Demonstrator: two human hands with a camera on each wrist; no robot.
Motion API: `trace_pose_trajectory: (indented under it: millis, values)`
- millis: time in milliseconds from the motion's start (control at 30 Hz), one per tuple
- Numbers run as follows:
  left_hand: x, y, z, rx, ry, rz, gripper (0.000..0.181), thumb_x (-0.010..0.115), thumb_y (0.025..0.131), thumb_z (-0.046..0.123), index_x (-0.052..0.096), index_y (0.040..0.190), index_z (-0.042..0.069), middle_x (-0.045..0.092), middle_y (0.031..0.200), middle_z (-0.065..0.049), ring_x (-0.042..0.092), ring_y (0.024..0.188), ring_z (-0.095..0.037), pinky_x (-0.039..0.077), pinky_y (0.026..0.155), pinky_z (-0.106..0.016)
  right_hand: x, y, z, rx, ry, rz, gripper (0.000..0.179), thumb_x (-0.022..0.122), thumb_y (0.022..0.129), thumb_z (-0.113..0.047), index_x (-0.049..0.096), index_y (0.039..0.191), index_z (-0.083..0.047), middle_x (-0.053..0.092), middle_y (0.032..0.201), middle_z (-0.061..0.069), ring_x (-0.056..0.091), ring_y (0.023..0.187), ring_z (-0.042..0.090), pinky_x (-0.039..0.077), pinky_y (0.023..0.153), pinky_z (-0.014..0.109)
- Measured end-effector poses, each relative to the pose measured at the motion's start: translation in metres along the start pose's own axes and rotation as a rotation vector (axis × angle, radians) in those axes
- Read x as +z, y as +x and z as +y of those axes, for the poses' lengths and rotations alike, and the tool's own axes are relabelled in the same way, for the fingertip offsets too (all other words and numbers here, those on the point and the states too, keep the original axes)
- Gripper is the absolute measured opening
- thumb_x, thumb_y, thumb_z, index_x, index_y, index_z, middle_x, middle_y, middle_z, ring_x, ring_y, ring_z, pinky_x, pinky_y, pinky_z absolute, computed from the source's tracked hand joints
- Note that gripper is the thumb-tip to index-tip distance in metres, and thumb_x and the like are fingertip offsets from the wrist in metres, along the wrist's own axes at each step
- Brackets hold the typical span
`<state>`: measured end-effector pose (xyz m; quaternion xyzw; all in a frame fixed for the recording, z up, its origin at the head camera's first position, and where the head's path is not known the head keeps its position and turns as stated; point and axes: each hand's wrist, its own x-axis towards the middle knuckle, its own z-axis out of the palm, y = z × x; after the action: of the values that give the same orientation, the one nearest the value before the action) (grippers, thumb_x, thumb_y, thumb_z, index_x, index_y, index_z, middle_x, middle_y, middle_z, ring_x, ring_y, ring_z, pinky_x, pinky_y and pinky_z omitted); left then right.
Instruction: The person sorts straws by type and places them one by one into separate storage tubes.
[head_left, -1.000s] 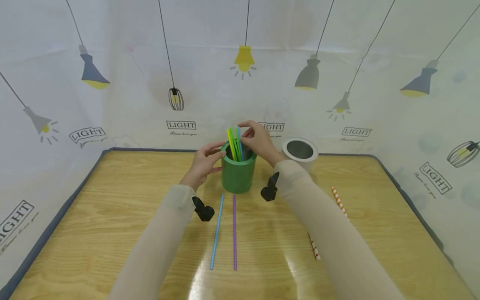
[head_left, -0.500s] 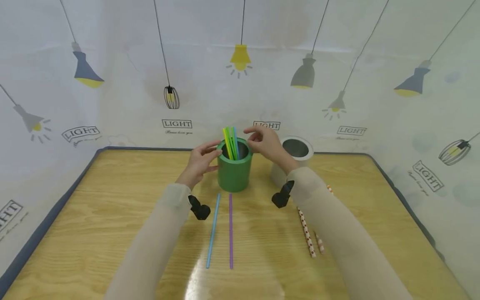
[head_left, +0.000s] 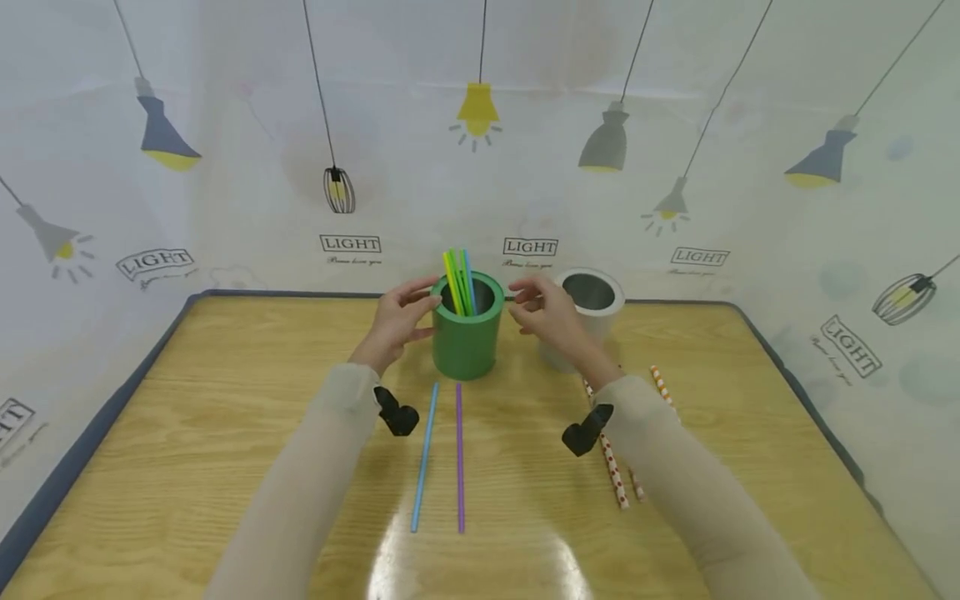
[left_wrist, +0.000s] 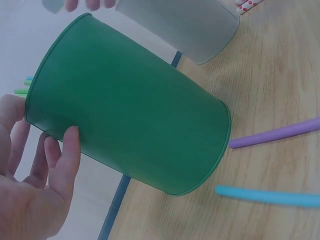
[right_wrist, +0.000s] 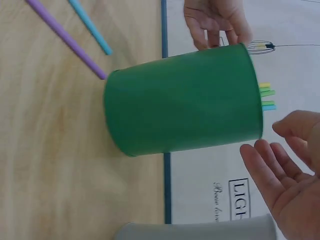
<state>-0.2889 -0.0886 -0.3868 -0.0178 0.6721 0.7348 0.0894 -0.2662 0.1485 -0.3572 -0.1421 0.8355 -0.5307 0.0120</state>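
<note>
A green cup (head_left: 465, 343) stands upright near the table's back edge, with several yellow, green and blue straws (head_left: 459, 283) leaning in it. My left hand (head_left: 396, 323) holds the cup's left side at the rim, thumb toward the front and fingers spread along the wall. To the right, my right hand (head_left: 547, 312) is apart from the cup, its fingers loosely bent with nothing between them. A white-grey cup (head_left: 611, 321) stands behind this hand and is partly hidden by it. In front of the green cup lie a blue straw (head_left: 424, 458) and a purple straw (head_left: 461, 458).
Patterned paper straws lie at the right: a red-dotted one (head_left: 615, 477) and an orange-and-white one (head_left: 658, 382), partly covered by the right sleeve (head_left: 675, 467). A printed cloth wall (head_left: 420, 192) surrounds the wooden table (head_left: 262, 433) at the back and sides.
My right hand has let go of a blue straw in the green cup and moved right, away from the rim. My left hand stays at the cup. The view has shifted slightly.
</note>
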Motion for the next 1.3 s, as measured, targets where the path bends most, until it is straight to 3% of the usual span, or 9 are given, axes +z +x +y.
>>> trace_pose_trajectory:
  millis: [167, 433, 900, 1033, 1300]
  values:
    - [-0.001, 0.0, 0.004, 0.009, 0.007, 0.002, 0.038, 0.06, 0.09, 0.014, 0.055, 0.128, 0.017, 0.046, 0.126, -0.009, 0.048, 0.115, -0.024, 0.055, 0.076, -0.036, 0.01, -0.015, 0.019, 0.046, 0.023, -0.019, 0.029, 0.056, 0.089, -0.004, 0.051, 0.116, 0.005, 0.053, 0.101, 0.019, 0.059, 0.087, 0.032, 0.057, 0.064, 0.036]
    - [0.002, -0.002, 0.007, 0.018, 0.009, -0.007, 0.039, 0.059, 0.09, 0.014, 0.053, 0.129, 0.016, 0.046, 0.125, -0.009, 0.047, 0.115, -0.024, 0.055, 0.077, -0.036, 0.051, -0.037, 0.048, 0.09, -0.002, -0.094, 0.025, 0.056, 0.084, 0.002, 0.055, 0.108, 0.01, 0.059, 0.093, 0.019, 0.057, 0.071, 0.02, 0.056, 0.054, 0.036]
    - [0.005, 0.001, 0.009, 0.019, -0.008, -0.013, 0.038, 0.06, 0.09, 0.014, 0.055, 0.127, 0.017, 0.046, 0.126, -0.008, 0.047, 0.115, -0.023, 0.055, 0.077, -0.036, 0.088, -0.043, 0.049, 0.299, 0.105, -0.151, 0.029, 0.061, 0.082, 0.001, 0.056, 0.11, 0.005, 0.058, 0.079, 0.012, 0.053, 0.055, 0.016, 0.053, 0.047, 0.028]
    - [0.002, -0.002, 0.008, 0.006, -0.005, 0.004, 0.039, 0.059, 0.09, 0.014, 0.054, 0.128, 0.017, 0.045, 0.126, -0.008, 0.046, 0.116, -0.023, 0.054, 0.078, -0.037, 0.098, -0.044, 0.052, 0.318, 0.124, -0.126, 0.033, 0.064, 0.081, 0.0, 0.055, 0.113, 0.005, 0.057, 0.08, 0.01, 0.053, 0.055, 0.014, 0.053, 0.049, 0.026]
    - [0.004, -0.002, 0.002, -0.009, -0.009, 0.007, 0.039, 0.059, 0.09, 0.013, 0.054, 0.128, 0.016, 0.044, 0.127, -0.009, 0.045, 0.116, -0.024, 0.054, 0.078, -0.036, 0.104, -0.046, 0.051, 0.298, 0.024, -0.124, 0.04, 0.07, 0.079, -0.008, 0.055, 0.114, 0.004, 0.053, 0.074, 0.005, 0.049, 0.052, 0.01, 0.045, 0.046, 0.019]
